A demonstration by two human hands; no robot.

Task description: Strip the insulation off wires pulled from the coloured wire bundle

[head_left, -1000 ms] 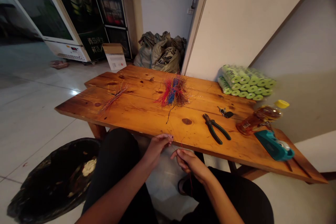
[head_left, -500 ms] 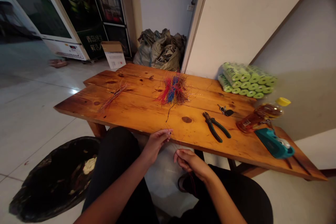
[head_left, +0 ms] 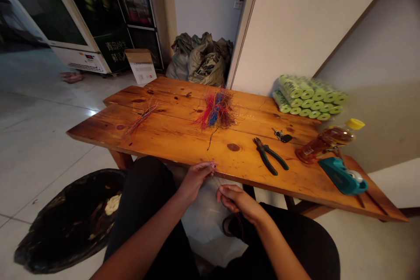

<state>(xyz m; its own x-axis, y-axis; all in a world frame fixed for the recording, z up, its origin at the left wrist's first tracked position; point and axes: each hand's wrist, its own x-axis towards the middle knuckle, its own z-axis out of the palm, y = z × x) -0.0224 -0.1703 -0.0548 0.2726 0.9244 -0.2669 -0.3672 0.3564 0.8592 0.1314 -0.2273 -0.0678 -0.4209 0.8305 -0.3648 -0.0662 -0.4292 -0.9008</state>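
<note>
My left hand is at the table's front edge, thumb and fingers pinched on thin wire. Lower and to the right, my right hand is closed on thin wire too, and fine reddish strands hang below it. Faint lengths of wire show between the two hands. Beyond them on the wooden table lies a tangled bundle of red, blue and yellowish wires, with a dark beaded-looking strand reaching toward me. A smaller bunch of wires lies at the left.
On the right are wire cutters, keys, a yellow-capped bottle, a teal tape dispenser and green-wrapped rolls. A black-lined bin stands by my left leg. Sacks sit behind the table.
My right hand has shifted very slightly up and left. My left hand stays almost in place, still pinched, and the things on the table lie as before.
</note>
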